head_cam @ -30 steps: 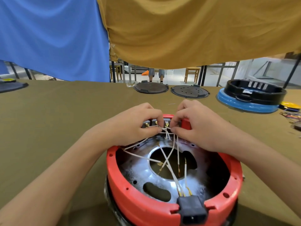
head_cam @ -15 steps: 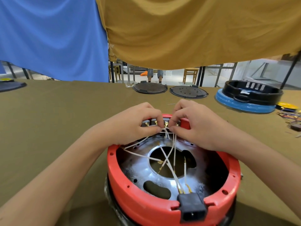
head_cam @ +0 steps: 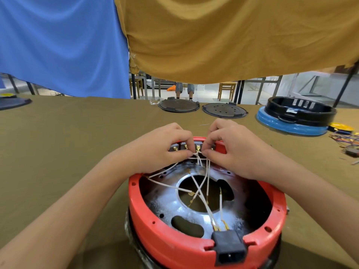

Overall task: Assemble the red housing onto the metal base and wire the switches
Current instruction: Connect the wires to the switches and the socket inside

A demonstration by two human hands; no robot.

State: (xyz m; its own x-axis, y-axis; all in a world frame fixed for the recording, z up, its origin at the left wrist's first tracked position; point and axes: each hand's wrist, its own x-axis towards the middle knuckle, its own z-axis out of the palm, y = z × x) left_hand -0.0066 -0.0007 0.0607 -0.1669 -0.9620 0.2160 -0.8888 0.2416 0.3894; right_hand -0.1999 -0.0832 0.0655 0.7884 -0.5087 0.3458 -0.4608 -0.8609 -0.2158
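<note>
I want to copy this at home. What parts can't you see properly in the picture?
All in the head view:
- Switches: mostly covered by the left hand and right hand.
- White wires: their far ends vanish under the fingertips.
- Red housing: near side cut off by the bottom edge.
- Metal base: only its inside shows.

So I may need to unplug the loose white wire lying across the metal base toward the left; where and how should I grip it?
Probably pinch the loose white wire just behind its brass terminal, coming from above through the open top of the red housing. That end lies free over the base's centre hole, away from both hands at the far rim.
</note>
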